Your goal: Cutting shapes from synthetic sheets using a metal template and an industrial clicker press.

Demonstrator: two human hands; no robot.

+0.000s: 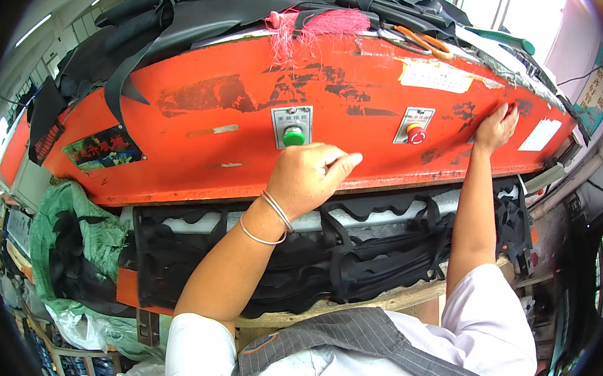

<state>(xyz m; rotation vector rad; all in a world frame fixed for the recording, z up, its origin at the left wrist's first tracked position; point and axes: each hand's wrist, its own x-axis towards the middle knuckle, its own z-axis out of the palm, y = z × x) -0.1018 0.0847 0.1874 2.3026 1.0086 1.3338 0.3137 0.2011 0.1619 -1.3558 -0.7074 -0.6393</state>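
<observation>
A big orange machine head (240, 108) with worn paint fills the upper half of the view. My left hand (310, 175), with two thin bangles on the wrist, is loosely curled against its front just below a green push button (293, 135), holding nothing. My right hand (496, 127) rests flat on the orange front to the right of a red push button (416, 134), fingers spread. Under the head lies a stack of black cut material pieces (362, 253) on a wooden block.
Black strips and sheets (164, 23) are piled on top of the machine, with a pink tassel (325, 24) and orange-handled scissors (420, 40). A green sack (73, 225) of black scraps stands at the left. Windows are at the upper right.
</observation>
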